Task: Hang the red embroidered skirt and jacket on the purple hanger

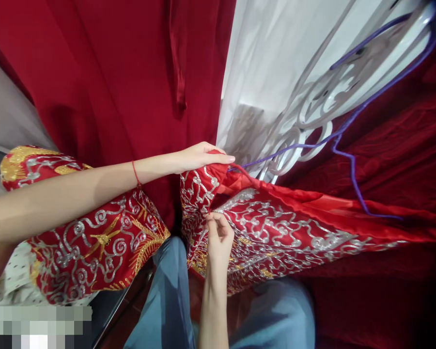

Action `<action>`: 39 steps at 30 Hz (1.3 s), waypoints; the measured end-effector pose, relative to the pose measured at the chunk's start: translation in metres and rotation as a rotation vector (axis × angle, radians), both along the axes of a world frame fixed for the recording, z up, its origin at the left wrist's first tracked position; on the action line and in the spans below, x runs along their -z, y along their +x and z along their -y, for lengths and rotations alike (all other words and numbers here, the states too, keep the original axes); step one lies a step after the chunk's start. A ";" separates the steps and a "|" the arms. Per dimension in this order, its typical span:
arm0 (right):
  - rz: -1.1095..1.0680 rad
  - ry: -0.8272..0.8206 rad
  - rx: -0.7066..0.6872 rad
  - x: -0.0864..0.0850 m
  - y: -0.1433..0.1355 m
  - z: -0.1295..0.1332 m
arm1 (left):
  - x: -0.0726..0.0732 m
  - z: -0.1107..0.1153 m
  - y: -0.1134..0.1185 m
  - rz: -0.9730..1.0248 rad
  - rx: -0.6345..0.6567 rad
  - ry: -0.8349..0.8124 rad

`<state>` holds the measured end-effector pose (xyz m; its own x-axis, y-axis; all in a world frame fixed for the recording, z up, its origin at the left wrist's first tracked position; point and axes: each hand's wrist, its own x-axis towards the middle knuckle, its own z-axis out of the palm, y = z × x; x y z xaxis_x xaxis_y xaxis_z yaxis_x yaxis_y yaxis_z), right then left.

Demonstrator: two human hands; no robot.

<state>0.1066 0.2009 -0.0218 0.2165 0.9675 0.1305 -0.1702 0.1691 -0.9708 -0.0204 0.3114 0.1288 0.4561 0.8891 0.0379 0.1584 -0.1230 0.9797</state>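
A red garment (276,228) with silver and gold embroidery hangs across the middle and right, its shiny red lining showing along the upper edge. My left hand (205,157) reaches in from the left and grips this garment near its top corner, fingers mostly pointing right. Below it, my right hand (220,232) pinches the garment's edge between thumb and fingertips; any small fastening there is hidden. A thin purple hanger (298,145) runs into the garment's opening, close to my left fingertips. Another embroidered red piece (105,242) lies under my left forearm; whether it joins the garment I cannot tell.
A plain dark red cloth (131,72) hangs behind my hands. To the right stands a white scrolled metal rack (312,121) before white drapery (261,58). Dark red patterned fabric (403,135) fills the far right. My blue-trousered knees (279,315) are below.
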 end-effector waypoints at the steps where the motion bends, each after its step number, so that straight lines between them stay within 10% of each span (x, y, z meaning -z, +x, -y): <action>1: -0.018 0.015 -0.005 0.001 0.001 0.000 | 0.000 0.000 0.000 -0.001 0.000 0.001; 14: 0.240 0.017 0.021 -0.020 0.016 0.022 | -0.001 0.001 0.003 0.070 -0.037 -0.007; 39: 0.108 0.164 0.079 0.000 0.001 0.012 | 0.000 -0.001 0.001 0.039 0.013 0.040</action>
<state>0.1079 0.1886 -0.0214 0.2670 0.9119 0.3115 -0.0468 0.3351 -0.9410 -0.0189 0.3124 0.1287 0.4648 0.8807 0.0914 0.1184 -0.1641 0.9793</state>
